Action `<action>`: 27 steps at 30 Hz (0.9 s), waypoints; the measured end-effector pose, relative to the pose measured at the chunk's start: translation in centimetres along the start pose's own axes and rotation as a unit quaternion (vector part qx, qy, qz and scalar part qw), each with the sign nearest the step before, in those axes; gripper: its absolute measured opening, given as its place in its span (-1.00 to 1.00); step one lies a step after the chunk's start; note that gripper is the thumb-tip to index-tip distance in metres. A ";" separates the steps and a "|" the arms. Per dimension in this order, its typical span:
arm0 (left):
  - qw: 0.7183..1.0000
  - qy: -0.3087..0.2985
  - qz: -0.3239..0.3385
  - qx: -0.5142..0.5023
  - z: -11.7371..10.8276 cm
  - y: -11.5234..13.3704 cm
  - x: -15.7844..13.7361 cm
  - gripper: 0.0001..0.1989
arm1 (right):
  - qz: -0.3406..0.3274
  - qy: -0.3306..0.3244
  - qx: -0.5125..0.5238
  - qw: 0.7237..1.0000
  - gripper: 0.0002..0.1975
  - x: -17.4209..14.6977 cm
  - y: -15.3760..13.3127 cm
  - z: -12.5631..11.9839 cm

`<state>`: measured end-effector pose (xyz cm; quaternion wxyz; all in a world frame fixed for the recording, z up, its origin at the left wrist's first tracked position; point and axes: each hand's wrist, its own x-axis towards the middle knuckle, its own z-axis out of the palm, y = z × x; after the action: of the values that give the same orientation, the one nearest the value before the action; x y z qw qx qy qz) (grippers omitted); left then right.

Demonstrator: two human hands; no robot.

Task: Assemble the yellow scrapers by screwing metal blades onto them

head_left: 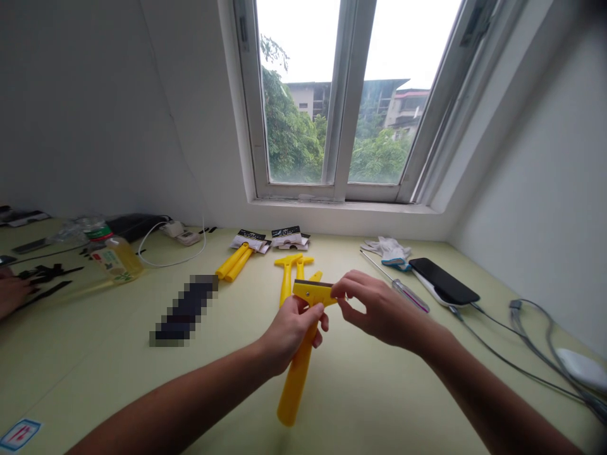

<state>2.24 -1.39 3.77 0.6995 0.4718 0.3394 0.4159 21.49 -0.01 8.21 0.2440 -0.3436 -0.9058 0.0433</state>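
Trainee: What is located at the left of the desk (199, 404)?

Instructor: Another person's hand (12, 294) is at the left edge, with a bottle (114, 258) to its right. Two yellow handles (234, 262) lie toward the far edge.

Trainee: And at the middle?

Instructor: The scraper (296, 385) is held above the desk, its handle pointing toward the near edge. The left hand (291, 335) is closed around it just below the head, thumb pressed on the front. A loosened grip could let the head twist.

Trainee: State of the right hand (374, 309)?

Instructor: Half curled, fingertips at the right end of the head. Whether they pinch a small part cannot be told. Caution: the dark strip (313, 282) along the head is probably a blade; a slipping fingertip could be cut. A loose screw (307, 293) could let the strip shift.

Trainee: Further right?

Instructor: A screwdriver (410, 296), then a phone (443, 280) toward the right edge. A careless elbow could snag the cables (535, 338).
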 end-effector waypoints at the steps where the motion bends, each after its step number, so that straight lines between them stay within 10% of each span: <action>1: 1.000 0.009 0.001 0.007 0.2 0.0 -0.1 -0.76 | 0.011 0.003 -0.004 1.000 -0.85 0.0 -0.2 0.1; 27: 0.981 0.084 0.061 0.163 0.4 -0.9 -0.7 -0.70 | 0.010 0.007 -0.181 0.983 -0.82 0.2 -3.0 1.3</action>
<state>2.57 -2.39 3.10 0.5555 0.5626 0.4305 0.4354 18.91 -2.07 7.93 0.1839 -0.3912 -0.8935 -0.1214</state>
